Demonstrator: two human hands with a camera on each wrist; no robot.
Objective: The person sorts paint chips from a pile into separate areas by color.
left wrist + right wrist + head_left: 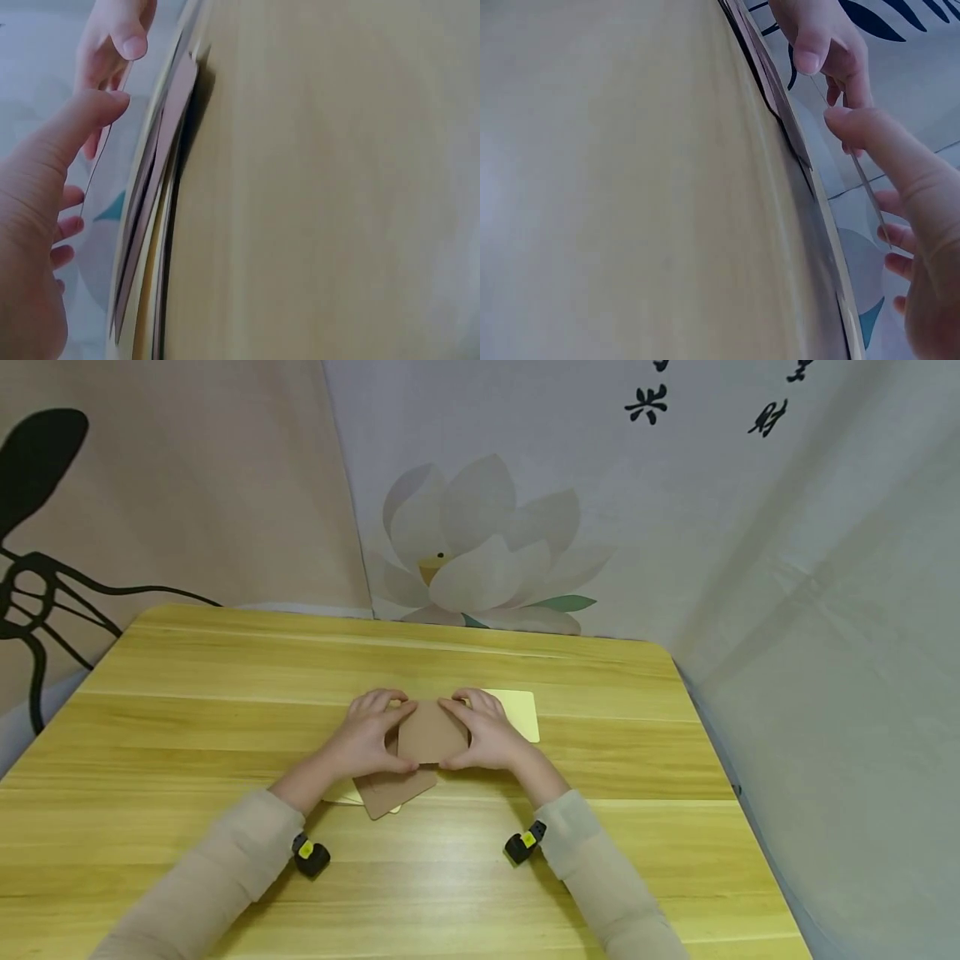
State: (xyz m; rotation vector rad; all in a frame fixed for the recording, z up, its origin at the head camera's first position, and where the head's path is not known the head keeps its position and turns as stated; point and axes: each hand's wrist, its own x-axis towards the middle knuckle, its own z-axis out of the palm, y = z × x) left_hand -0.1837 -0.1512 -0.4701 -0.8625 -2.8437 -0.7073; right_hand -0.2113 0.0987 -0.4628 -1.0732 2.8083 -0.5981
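A thin brown card (431, 735) with cut or rounded corners is held up off the table between both hands. My left hand (366, 739) grips its left edge, thumb (105, 109) at the near side and fingers at the far side. My right hand (489, 737) pinches the right edge in the same way. Both wrist views show the card (866, 184) nearly edge-on. Below it lie another brown card (396, 792), tilted, and pale yellow cards (343, 792), partly covered. A yellow card (519, 712) pokes out beyond the right hand.
The wooden table (622, 877) has its far edge against a curtain (720, 527) printed with a flower and dark characters. Small black and yellow devices (311, 857) sit at both wrists, beside the beige sleeves (217, 860).
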